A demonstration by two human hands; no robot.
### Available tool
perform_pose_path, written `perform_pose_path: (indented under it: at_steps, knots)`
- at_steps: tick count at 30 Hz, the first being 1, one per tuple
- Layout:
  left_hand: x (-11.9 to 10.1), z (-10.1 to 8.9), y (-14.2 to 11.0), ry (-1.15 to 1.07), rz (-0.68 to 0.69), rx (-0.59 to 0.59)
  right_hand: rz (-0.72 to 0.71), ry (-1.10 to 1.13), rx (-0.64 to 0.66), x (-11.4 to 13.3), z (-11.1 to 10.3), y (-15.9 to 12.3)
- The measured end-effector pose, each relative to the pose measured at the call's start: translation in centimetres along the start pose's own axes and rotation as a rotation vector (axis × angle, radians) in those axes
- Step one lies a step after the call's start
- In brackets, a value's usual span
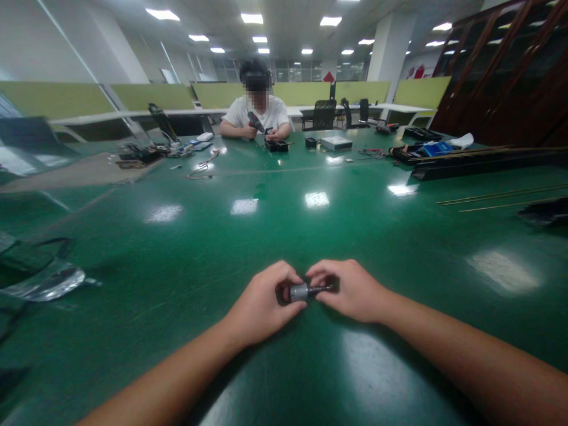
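Note:
Just above the green tabletop, a small silver cylinder with a thin dark shaft [299, 292] lies sideways between my two hands. My left hand [266, 302] is closed round its thicker silver end, thumb below and fingers above. The shaft points right into the curled fingers of my right hand [352, 290], which close about its tip. Part of the cylinder is hidden in my left palm, and the shaft's far end is in shadow, so its exact kind does not show.
Across the green table [284, 231] sits a person [257, 112] holding a power drill [256, 122] over a small black box [276, 145]. Black trays and thin rods [497, 195] lie at right. Clear plastic wrapping [48, 281] is at left; tools and cables [146, 152] lie farther back.

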State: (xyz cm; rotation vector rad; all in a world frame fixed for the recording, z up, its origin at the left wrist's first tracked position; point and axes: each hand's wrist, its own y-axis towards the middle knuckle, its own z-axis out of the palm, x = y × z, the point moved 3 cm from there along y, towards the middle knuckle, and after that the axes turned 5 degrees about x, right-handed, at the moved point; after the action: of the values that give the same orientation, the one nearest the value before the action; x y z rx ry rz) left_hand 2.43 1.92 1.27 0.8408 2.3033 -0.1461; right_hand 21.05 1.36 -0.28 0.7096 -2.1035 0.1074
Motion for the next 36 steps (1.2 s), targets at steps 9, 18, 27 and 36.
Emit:
perform_pose_path:
  at_steps: [9,18,27,36]
  knots:
    - [-0.35,-0.35,0.17,-0.016,-0.004,0.014,-0.07,-0.124,-0.022,0.03,-0.33,-0.22]
    - [-0.21,-0.21,0.26,0.002,-0.021,0.03,-0.139,-0.251,-0.04,0.11,-0.61,-0.16]
    - [-0.37,0.12,0.32,-0.022,-0.031,0.039,-0.115,-0.231,-0.005,0.26,-0.28,0.18]
    - [-0.22,0.1,0.17,-0.016,-0.035,0.043,-0.133,-0.22,0.008,0.2,-0.27,0.14]
